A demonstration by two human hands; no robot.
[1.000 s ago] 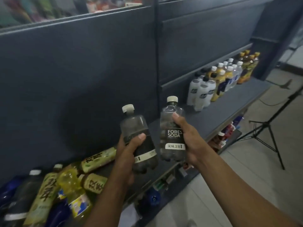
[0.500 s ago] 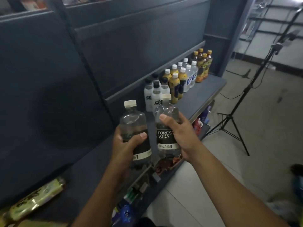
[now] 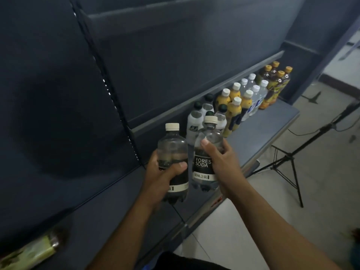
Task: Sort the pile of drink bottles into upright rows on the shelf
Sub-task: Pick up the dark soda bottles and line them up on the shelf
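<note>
Hands full here: left hand [image 3: 163, 178] wraps round one clear soda bottle [image 3: 172, 147], right hand [image 3: 224, 164] grips the labelled soda bottle [image 3: 202, 166]. Both are upright at centre frame, over the shelf [image 3: 263, 129]. I'd park them just lower left of the black-capped white bottles [image 3: 194, 121], bases flat, labels outward, letting go only once each one is steady.

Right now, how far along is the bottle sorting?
Done: upright rows of white, yellow, clear and orange-capped bottles stand at the far end of the shelf. In hand: the left hand grips one soda bottle, the right hand a second soda bottle, both upright, not yet in a row. Left: a green-labelled bottle lies on its side at the near end; any more of the pile is out of frame.
</note>
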